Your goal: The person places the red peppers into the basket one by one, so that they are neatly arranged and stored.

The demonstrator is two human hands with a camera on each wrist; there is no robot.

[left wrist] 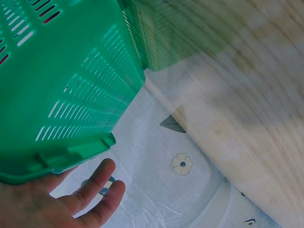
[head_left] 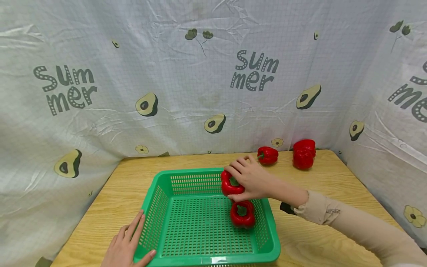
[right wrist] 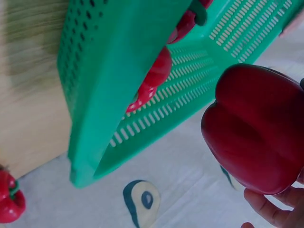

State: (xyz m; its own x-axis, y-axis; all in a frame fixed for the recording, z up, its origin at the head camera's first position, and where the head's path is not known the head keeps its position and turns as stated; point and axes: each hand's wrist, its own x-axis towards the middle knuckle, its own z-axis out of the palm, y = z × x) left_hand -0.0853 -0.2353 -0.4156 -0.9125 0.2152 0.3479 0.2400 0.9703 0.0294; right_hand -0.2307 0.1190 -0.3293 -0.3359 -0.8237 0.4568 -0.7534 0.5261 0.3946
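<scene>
My right hand [head_left: 251, 178] grips a red bell pepper [head_left: 230, 184] with a green stem over the back right part of the green plastic basket [head_left: 207, 260]. The same held pepper [right wrist: 256, 128] fills the right side of the right wrist view. Inside the basket, by its right wall, sits another red bell pepper [head_left: 242, 215]. More red shows behind it, partly hidden by the hand. At the basket's front left corner, my left hand [head_left: 125, 244] rests on the rim, its fingers extended along the left side. The left wrist view shows those fingers [left wrist: 97, 187] beside the rim.
At the back right of the wooden table [head_left: 110, 196] lies one red pepper [head_left: 267, 155]. Farther right, a pepper [head_left: 303, 159] stands in front of another pepper [head_left: 307, 145]. A printed cloth [head_left: 180, 81] hangs behind the table and along its sides.
</scene>
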